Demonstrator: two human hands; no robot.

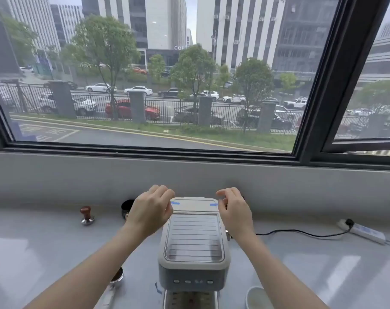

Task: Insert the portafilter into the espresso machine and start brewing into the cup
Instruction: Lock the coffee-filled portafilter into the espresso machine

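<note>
A pale grey espresso machine (193, 241) stands on the counter in front of me, seen from above, with a row of buttons on its front. My left hand (150, 211) hovers at its back left corner and my right hand (234, 211) at its back right corner; both are empty with loosely curled fingers. The portafilter (116, 278), filled with brown grounds, lies on the counter left of the machine, partly hidden by my left forearm. A white cup (255, 297) stands at the machine's lower right, partly behind my right forearm.
A wood-handled tamper (86, 216) stands at the left near the wall. A dark round container (127, 207) sits behind my left hand. A black cable (301, 232) runs right to a white power strip (363, 231). A window ledge and wall rise behind the counter.
</note>
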